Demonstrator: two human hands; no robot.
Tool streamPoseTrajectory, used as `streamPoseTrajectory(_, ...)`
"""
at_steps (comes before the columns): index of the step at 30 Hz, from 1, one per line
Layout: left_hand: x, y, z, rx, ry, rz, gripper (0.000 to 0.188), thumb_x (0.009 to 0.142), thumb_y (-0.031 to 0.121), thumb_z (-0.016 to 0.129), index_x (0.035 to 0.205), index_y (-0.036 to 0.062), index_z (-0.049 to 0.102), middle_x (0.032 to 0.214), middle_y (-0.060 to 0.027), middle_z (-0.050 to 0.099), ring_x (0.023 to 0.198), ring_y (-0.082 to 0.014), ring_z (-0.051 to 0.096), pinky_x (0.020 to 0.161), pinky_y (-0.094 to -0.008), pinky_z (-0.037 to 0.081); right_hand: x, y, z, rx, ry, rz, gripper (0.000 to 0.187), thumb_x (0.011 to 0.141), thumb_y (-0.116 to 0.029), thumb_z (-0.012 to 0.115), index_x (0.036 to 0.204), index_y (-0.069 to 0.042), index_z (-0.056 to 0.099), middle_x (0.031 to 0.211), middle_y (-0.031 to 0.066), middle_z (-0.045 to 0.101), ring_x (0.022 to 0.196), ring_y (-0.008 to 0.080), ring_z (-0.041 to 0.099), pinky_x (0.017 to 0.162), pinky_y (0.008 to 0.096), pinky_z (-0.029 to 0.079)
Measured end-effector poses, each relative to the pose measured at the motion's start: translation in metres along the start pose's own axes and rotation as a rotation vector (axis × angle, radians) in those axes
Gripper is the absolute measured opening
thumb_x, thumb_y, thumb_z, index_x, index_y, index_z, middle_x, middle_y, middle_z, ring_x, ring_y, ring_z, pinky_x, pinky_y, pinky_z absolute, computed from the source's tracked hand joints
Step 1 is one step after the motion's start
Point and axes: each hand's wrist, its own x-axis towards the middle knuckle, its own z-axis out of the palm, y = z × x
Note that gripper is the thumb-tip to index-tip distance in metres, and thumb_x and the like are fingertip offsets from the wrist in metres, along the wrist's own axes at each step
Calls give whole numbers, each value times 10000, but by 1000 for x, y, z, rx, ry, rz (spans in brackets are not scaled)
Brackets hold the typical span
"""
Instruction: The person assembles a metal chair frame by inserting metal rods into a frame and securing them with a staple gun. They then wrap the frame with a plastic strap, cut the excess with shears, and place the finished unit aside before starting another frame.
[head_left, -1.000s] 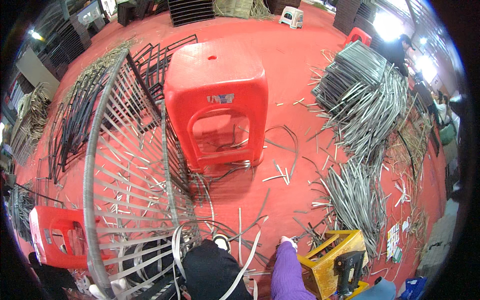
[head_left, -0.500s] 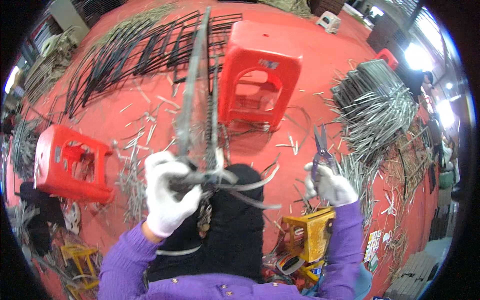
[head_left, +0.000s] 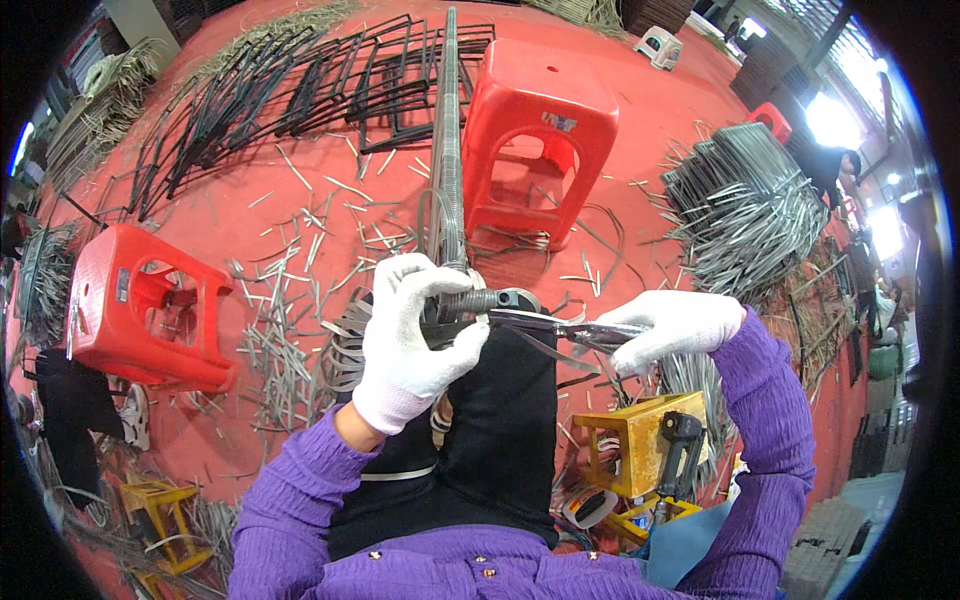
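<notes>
One gloved left hand (head_left: 405,345) curls its fingers around the strip-wrapped frame (head_left: 450,170), probably light and stiff, best held at its corner; the right hand (head_left: 675,328) grips scissors (head_left: 596,334).

Honestly, I can't read any lettering here. There's a sticker (head_left: 559,122) below the seat edge of the front stool (head_left: 545,78), plus a label (head_left: 122,284) on the left stool (head_left: 98,318), both too small.
</notes>
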Motion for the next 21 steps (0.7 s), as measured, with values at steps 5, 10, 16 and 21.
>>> streamPoseTrajectory(5,-1,0,1,-21,6,-28,471,634,40,787,1068,89,609,1066,-109,506,1023,-243,539,876,-333,473,-1,-7,-9,-73,21,38,574,885,-409,693,1321,-48,601,823,-19,602,686,77,534,629,248,453)
streamPoseTrajectory(10,-1,-1,3,-40,-1,-26,478,627,19,780,1066,77,599,1077,-109,487,1031,-237,535,897,-326,463,-7,-17,-23,-69,31,136,372,853,-293,703,1095,-12,674,781,-32,602,705,54,528,632,243,445)
streamPoseTrajectory(16,0,-1,4,-50,-16,-47,482,623,24,780,1067,74,600,1061,-102,481,1027,-230,530,897,-323,460,-6,-23,-31,-215,5,123,525,854,-345,703,1257,-18,630,853,-17,638,759,77,552,697,264,477)
streamPoseTrajectory(21,-1,-2,5,-32,-14,-20,491,615,38,784,1070,74,601,1061,-100,477,1004,-230,525,892,-325,450,-2,-17,-32,-259,-15,77,659,868,-451,718,1346,-19,583,842,-13,624,695,79,531,631,263,470)
